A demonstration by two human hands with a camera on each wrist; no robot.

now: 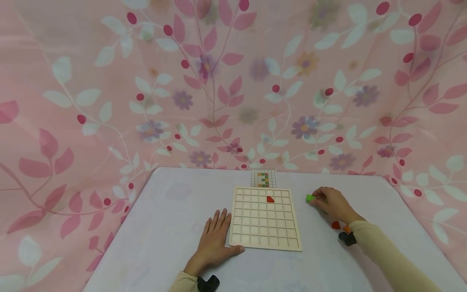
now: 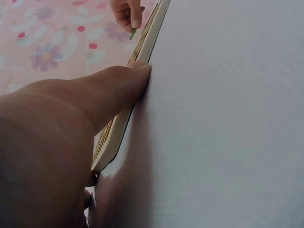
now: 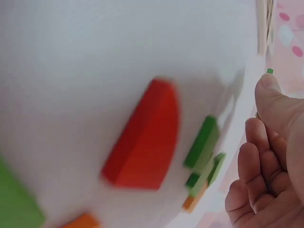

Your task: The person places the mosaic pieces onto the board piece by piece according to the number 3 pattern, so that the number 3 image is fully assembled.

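Observation:
My right hand (image 1: 333,205) pinches a green block (image 1: 310,198) between thumb and fingertips, off the right side of a wooden grid board (image 1: 255,227). The tip of that block also peeks past the thumb in the right wrist view. One red quarter-round piece (image 1: 270,199) lies in a cell near the board's top. Flat on the table, my left hand (image 1: 214,242) has its fingers straight along the board's left edge, and its thumb (image 2: 128,78) touches the near edge. Under the right forearm lie a red piece (image 3: 145,142) and an orange piece (image 3: 80,222).
A small card with a coloured grid pattern (image 1: 254,178) lies against the board's far edge. Several green pieces (image 3: 202,142) and another orange piece (image 3: 189,203) lie near the right hand. Behind the white table (image 1: 175,207) hangs a pink floral cloth (image 1: 233,81).

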